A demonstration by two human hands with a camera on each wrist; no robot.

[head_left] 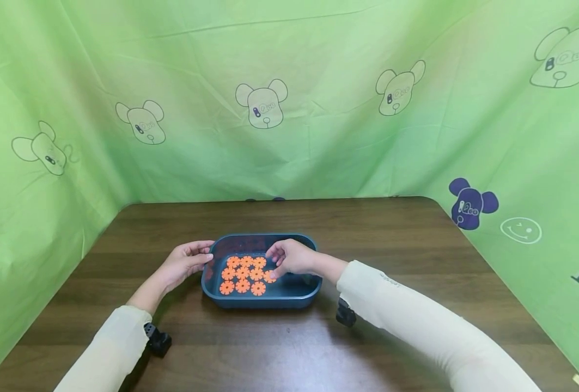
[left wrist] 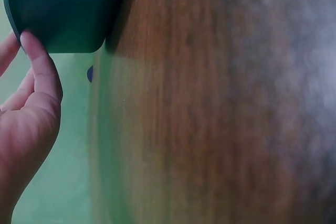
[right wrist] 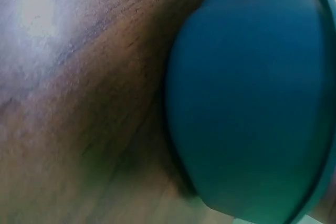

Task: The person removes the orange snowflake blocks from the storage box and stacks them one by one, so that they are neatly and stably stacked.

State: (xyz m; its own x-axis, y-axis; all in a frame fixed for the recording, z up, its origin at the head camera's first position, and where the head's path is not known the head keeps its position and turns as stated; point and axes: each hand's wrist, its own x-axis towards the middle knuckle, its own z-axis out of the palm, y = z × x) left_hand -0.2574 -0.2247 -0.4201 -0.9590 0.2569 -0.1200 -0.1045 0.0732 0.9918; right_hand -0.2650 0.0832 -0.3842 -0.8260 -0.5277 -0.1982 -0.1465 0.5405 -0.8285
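Note:
A dark blue oblong basin (head_left: 260, 302) stands on the wooden table. Flat orange flower-shaped pieces (head_left: 242, 286) lie in rows on its floor, toward its left half. At the basin's left end my left hand (head_left: 183, 264) pinches the rim; in the left wrist view the thumb (left wrist: 44, 72) presses the outer wall, with the other fingers partly hidden. My right hand (head_left: 291, 257) reaches down inside over the right half. Its thumb overlaps the rightmost orange piece (head_left: 269, 276), while the other fingers bend loosely, apart from the thumb. The right wrist view shows mainly the basin's outer wall (right wrist: 247, 93).
The brown wooden table (head_left: 289, 348) extends around the basin. A green curtain (head_left: 318, 147) with printed bear heads hangs behind it and along both sides. Small black wrist cameras (head_left: 158, 340) sit at both cuffs.

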